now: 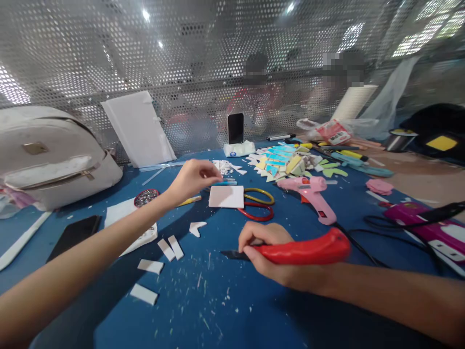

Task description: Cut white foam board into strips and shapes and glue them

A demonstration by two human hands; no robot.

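My right hand (271, 249) is closed around a red-handled craft knife (305, 249). Its dark blade points left, just over the blue table. Farther back, my left hand (196, 178) holds nothing that I can see. Its fingers are half curled, with a gap between thumb and fingers, close to a blue stick (225, 183) and above the near-left of a white foam-board square (225, 198). That square lies against scissors (258, 211) with a red and a yellow handle loop. Several small white strips (150, 266) and a notched white scrap (196, 228) lie in front of my left hand.
A pink glue gun (311, 194) with a black cord lies right of the scissors. Behind stand a heap of cut pieces (283, 160) and a propped phone (236, 129). A white backpack (54, 155) is at left, a purple power strip (428, 228) at right.
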